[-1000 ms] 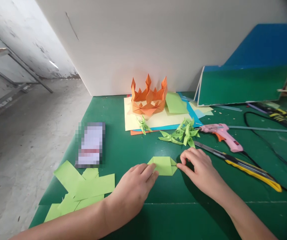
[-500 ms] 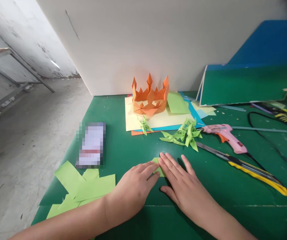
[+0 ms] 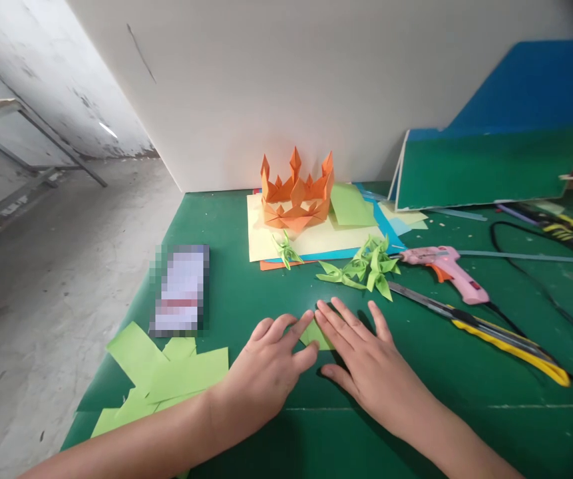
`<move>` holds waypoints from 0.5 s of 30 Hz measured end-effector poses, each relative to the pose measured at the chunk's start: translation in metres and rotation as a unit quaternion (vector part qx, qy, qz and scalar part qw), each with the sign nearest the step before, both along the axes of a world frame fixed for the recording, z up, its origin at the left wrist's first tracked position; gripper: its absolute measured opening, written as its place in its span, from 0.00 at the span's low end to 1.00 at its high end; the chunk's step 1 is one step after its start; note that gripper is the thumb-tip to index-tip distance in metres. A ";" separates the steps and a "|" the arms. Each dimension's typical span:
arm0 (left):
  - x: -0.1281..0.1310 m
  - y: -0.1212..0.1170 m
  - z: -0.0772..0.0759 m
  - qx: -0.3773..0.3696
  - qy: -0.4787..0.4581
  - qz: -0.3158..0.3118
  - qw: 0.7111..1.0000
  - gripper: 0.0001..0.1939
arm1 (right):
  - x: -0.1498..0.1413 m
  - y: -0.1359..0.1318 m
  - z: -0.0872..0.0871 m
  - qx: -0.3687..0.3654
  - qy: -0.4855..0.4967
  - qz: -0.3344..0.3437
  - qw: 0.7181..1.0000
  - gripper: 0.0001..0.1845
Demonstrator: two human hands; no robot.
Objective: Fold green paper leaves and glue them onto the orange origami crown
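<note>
A small folded piece of light-green paper [image 3: 317, 334] lies flat on the table between my hands. My right hand [image 3: 366, 356] rests open over its right part, fingers stretched out and thumb apart. On its left, my left hand [image 3: 276, 362] has the index finger reaching to the paper's top edge near the right fingertips. The other left fingers are bent and apart, with nothing held. Beyond the hands lie several folded green paper flowers [image 3: 373, 263] in a cluster, and a single green paper flower [image 3: 286, 249] sits farther left.
An orange paper crown [image 3: 296, 206] stands on stacked coloured sheets [image 3: 261, 243]. To the right are a pink glue gun [image 3: 448, 266] with its cord and a yellow utility knife [image 3: 510, 342]. Left are green paper sheets [image 3: 191, 376] and a blurred phone [image 3: 181, 293]. A white panel [image 3: 276, 80] rises behind.
My left fingers have lifted and spread from the paper, with the index finger now stretched toward its top edge. More of the green paper shows. My right hand stays nearly in place.
</note>
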State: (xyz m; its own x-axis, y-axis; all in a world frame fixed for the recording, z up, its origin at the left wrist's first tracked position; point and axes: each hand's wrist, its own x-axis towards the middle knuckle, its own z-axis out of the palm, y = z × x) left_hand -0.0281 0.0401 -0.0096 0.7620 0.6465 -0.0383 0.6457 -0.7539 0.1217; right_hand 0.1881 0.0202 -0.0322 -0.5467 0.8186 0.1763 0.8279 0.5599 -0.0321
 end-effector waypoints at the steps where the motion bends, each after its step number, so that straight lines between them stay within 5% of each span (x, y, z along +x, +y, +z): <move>1: 0.000 0.000 0.000 0.002 0.005 0.002 1.000 0.20 | 0.002 0.000 0.001 0.001 0.002 -0.004 1.000 0.33; 11: 0.003 0.008 0.011 -0.015 -0.046 0.004 0.999 0.12 | 0.011 0.003 0.009 0.034 0.043 -0.057 0.997 0.22; 15: 0.003 0.011 0.012 -0.047 -0.090 -0.023 0.995 0.12 | 0.006 0.004 0.013 -0.022 0.111 -0.005 0.994 0.16</move>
State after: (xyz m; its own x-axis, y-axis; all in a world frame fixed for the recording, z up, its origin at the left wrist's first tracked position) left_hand -0.0251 0.0514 0.0024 0.7906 0.6109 0.0428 0.5721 -0.7617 0.3040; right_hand 0.1943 0.0245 -0.0195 -0.4907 0.8328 0.2564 0.8026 0.5465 -0.2390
